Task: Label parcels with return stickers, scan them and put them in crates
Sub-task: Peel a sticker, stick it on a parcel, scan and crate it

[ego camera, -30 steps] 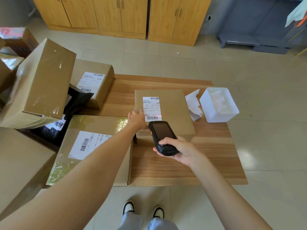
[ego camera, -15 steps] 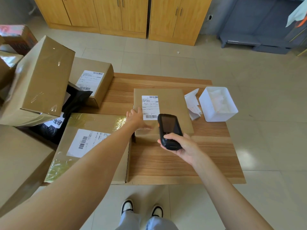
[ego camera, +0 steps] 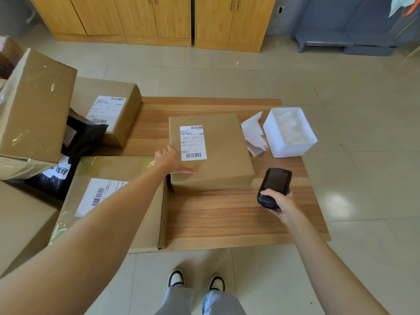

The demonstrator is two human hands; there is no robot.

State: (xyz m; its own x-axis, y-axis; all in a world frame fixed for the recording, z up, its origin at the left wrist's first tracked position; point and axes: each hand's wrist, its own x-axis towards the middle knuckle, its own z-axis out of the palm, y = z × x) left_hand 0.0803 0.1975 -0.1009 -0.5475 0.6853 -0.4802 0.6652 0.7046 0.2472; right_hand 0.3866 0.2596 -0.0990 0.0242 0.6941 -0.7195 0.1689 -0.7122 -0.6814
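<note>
A low wooden table point(ego camera: 227, 214) stood on a tiled floor before yellow cupboards, with a labelled parcel point(ego camera: 218, 155) in its middle.

A second earlier the scanner point(ego camera: 273, 188) had hung over the lower barcode of the label point(ego camera: 193, 143), a red line across it; now the right hand point(ego camera: 280, 202), fingers curled round the scanner's lower end, had drawn it back to the right, off the parcel and above the bare wood. The left hand point(ego camera: 170, 159) stayed on the parcel's near left corner, thumb stretched flat along the top, the other fingers bent over the side edge. That retreat suggested the scan was probably done, leaving the parcel ready to go to a crate; no crate was in view. Other boxes point(ego camera: 38, 105) crowded the left, and a white tub point(ego camera: 293, 151) sat just right of the parcel.
</note>
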